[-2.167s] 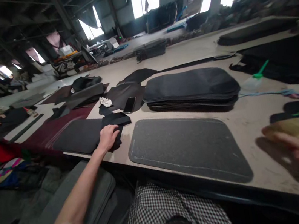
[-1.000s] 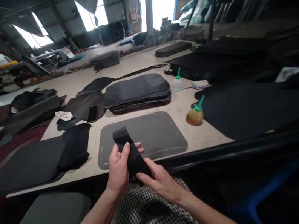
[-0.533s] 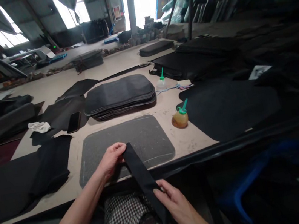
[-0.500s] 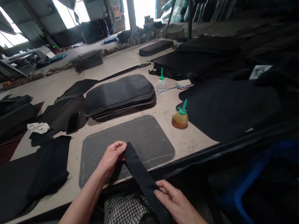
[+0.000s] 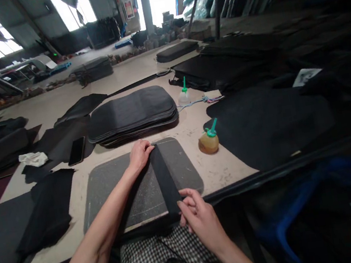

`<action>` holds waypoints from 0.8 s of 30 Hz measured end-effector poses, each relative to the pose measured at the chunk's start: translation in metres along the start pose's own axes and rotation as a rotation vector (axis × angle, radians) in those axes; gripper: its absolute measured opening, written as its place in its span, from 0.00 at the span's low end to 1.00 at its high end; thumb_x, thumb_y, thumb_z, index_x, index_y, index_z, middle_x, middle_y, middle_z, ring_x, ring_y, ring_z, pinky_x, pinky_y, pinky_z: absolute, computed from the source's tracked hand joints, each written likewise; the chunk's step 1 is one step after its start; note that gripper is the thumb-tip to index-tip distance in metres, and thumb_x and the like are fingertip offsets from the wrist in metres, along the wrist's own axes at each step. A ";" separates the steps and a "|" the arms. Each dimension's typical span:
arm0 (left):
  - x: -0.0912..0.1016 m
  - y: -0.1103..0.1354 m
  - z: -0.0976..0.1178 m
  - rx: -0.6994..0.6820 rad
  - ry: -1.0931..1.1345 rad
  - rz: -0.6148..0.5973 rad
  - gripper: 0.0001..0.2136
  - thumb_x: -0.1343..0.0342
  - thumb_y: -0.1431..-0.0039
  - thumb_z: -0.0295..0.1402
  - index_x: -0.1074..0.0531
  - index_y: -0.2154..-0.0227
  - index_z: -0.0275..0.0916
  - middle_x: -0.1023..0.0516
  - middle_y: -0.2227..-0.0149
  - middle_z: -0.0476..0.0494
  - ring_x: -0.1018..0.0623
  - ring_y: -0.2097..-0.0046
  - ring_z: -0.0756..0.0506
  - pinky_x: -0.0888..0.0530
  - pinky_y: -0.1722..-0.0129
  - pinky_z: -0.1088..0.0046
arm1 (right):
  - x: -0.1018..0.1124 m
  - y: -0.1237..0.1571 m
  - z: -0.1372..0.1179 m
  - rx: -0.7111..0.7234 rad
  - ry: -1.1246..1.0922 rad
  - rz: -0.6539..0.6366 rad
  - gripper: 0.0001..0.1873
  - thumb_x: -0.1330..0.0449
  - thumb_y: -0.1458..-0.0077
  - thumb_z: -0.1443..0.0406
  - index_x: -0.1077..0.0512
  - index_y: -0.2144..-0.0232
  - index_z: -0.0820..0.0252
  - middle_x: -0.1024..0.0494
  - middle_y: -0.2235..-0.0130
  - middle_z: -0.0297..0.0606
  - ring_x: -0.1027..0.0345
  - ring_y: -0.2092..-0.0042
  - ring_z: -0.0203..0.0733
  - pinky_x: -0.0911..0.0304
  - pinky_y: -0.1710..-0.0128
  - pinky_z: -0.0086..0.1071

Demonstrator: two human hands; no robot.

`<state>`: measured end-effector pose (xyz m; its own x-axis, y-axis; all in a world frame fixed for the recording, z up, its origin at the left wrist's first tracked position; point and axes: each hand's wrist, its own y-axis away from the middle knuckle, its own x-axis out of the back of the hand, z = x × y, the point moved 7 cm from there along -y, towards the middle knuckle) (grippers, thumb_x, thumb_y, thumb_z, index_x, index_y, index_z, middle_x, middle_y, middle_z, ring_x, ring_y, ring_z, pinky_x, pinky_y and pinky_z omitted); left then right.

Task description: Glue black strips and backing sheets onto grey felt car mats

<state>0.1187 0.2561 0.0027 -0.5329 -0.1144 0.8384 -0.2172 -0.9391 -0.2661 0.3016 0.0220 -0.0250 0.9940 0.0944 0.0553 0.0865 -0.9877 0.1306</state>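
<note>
A long black strip, of fabric or leather, lies across the grey rounded board at the table's near edge. My left hand pinches the strip's far end, over the board's upper part. At the near end, by the table edge, my right hand has thumb and fingers closed on the strip. To the right of the board stands a round bottle with amber liquid and a green spout. Behind the board lies a stack of black rounded panels.
A phone and a crumpled white cloth lie to the left. Black sheets spread over the left side, and another black sheet covers the right. A clear bottle with a green spout stands farther back.
Both hands have moved forward with the strip, away from my lap. The strip now lies over the board, where before its near part hung over my lap.
</note>
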 end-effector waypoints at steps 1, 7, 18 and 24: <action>-0.002 -0.004 -0.001 -0.001 -0.026 0.003 0.06 0.42 0.36 0.36 0.25 0.65 0.41 0.25 0.61 0.42 0.26 0.55 0.41 0.31 0.52 0.63 | 0.001 -0.004 -0.001 0.009 0.002 0.006 0.18 0.46 0.33 0.51 0.36 0.49 0.56 0.28 0.73 0.29 0.31 0.77 0.35 0.29 0.71 0.30; -0.010 -0.017 -0.003 0.002 -0.160 -0.013 0.07 0.40 0.36 0.38 0.24 0.66 0.42 0.25 0.61 0.41 0.28 0.53 0.38 0.34 0.52 0.60 | 0.004 -0.017 0.001 0.018 0.017 0.026 0.17 0.45 0.33 0.52 0.36 0.50 0.55 0.30 0.73 0.28 0.30 0.77 0.36 0.33 0.77 0.27; -0.010 -0.019 0.000 0.018 -0.240 -0.025 0.07 0.40 0.37 0.39 0.24 0.64 0.41 0.24 0.58 0.40 0.29 0.51 0.37 0.37 0.53 0.60 | 0.005 -0.022 0.002 0.022 0.060 0.008 0.14 0.46 0.33 0.55 0.36 0.51 0.56 0.26 0.71 0.30 0.29 0.77 0.34 0.39 0.81 0.24; -0.015 -0.016 0.006 -0.065 -0.305 -0.003 0.06 0.43 0.34 0.37 0.23 0.61 0.43 0.22 0.56 0.41 0.31 0.49 0.37 0.40 0.49 0.58 | 0.004 -0.023 0.005 0.028 0.083 0.008 0.13 0.44 0.35 0.56 0.37 0.54 0.56 0.25 0.72 0.28 0.29 0.78 0.34 0.38 0.80 0.24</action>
<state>0.1350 0.2707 -0.0028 -0.2639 -0.2127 0.9408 -0.2759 -0.9180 -0.2850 0.3041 0.0449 -0.0325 0.9859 0.0952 0.1378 0.0815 -0.9914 0.1024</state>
